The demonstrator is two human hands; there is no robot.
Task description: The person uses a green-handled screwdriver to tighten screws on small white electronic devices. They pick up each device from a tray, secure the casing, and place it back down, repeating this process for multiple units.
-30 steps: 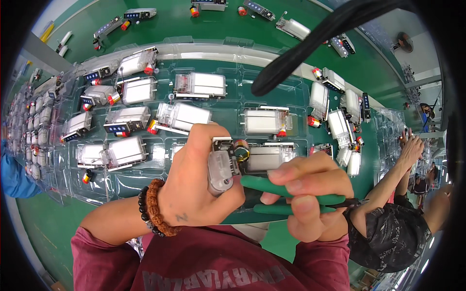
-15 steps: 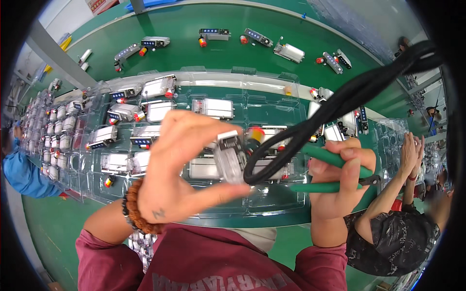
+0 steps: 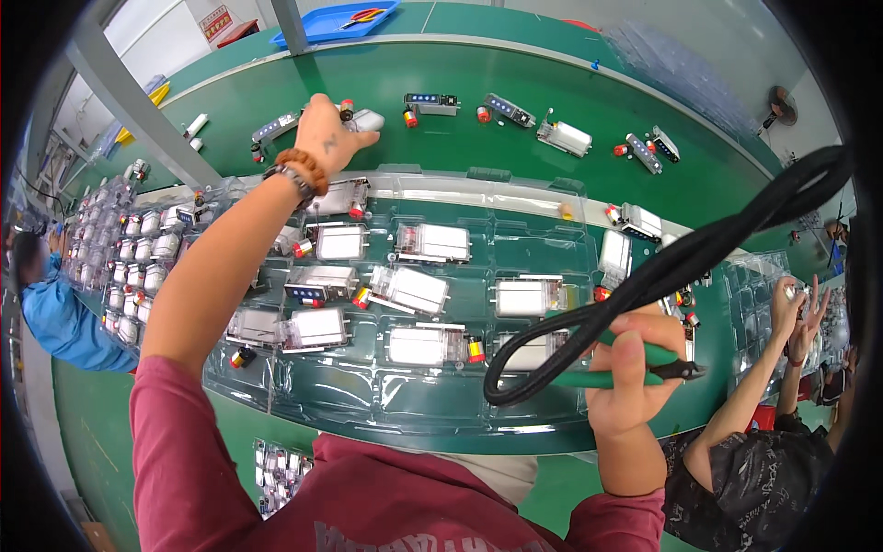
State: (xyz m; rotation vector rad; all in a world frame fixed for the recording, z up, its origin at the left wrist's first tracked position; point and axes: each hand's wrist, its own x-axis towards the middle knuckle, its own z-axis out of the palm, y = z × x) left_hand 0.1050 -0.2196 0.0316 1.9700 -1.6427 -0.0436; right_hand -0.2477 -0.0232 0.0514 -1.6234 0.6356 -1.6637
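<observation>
My left hand (image 3: pixel 329 138) is stretched over the far green work surface, its fingers and thumb closed around a small electronic module with a white body (image 3: pixel 367 120) and a red-topped cap. Part of that module hides behind the fingers. My right hand (image 3: pixel 635 382) holds green-handled side cutters (image 3: pixel 664 355) above the right part of the clear plastic tray, jaws pointing right. Several similar modules lie in the tray; one white-bodied module (image 3: pixel 411 290) sits tilted in a middle compartment. A black braided cord (image 3: pixel 644 283) loops across the view in front of my right hand.
More modules (image 3: pixel 432 103) are spread along the far green surface (image 3: pixel 441 152). A blue tray (image 3: pixel 322 26) with pliers stands at the back. Trays of parts (image 3: pixel 138 248) fill the left, beside a person in blue. Another person's hands (image 3: pixel 796 317) work at the right.
My left hand has moved from above the tray, where it held a module, to the far green surface. My right hand still holds the cutters. The view has shifted slightly.
</observation>
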